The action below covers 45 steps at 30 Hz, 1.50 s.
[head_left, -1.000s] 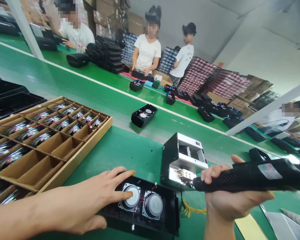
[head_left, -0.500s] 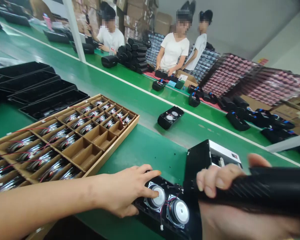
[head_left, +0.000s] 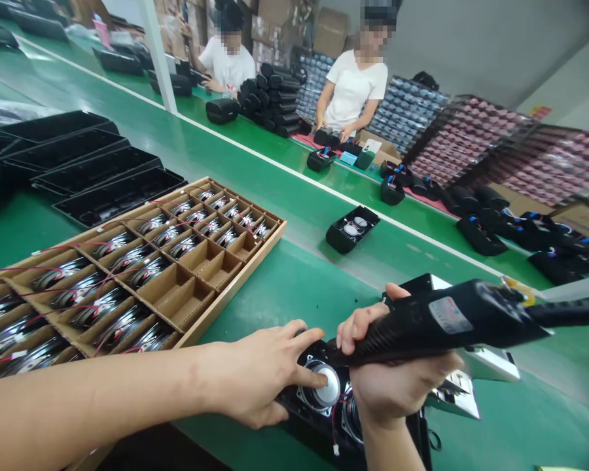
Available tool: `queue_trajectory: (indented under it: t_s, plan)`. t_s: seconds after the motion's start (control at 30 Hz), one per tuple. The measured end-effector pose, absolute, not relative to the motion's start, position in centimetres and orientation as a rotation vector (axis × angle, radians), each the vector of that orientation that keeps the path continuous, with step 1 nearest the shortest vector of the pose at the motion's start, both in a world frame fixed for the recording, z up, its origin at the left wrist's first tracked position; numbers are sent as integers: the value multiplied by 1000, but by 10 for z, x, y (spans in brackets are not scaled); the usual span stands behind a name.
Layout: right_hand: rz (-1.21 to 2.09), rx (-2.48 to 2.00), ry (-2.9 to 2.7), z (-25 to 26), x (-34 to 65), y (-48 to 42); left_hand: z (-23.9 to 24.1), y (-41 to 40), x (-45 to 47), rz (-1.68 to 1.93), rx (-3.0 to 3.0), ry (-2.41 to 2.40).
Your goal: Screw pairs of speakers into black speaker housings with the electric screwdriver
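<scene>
Pressing speaker [head_left: 326, 391] under left fingers [head_left: 310, 378]; right hand [head_left: 397, 386] gripping screwdriver [head_left: 442, 319].

Both of the person's arms are uncovered. The left hand [head_left: 267, 378] and its forearm are bare from the fingertips to the frame edge. The right hand [head_left: 397, 387] and its wrist are bare as well. The fingernails in view are short and plain.
</scene>
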State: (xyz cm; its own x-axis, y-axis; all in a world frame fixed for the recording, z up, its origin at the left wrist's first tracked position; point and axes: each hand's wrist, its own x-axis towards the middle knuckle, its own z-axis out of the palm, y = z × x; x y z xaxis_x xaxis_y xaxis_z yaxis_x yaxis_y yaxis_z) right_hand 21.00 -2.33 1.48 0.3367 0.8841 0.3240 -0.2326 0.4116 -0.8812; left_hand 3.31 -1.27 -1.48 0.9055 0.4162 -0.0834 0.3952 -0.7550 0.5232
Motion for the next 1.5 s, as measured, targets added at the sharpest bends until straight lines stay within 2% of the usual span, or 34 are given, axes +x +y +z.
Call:
queue_trajectory:
  t_s: [1.5]
  plan:
    - [994,-756,-1066,-19,203,-22,-23,-13,32,33,2482,608]
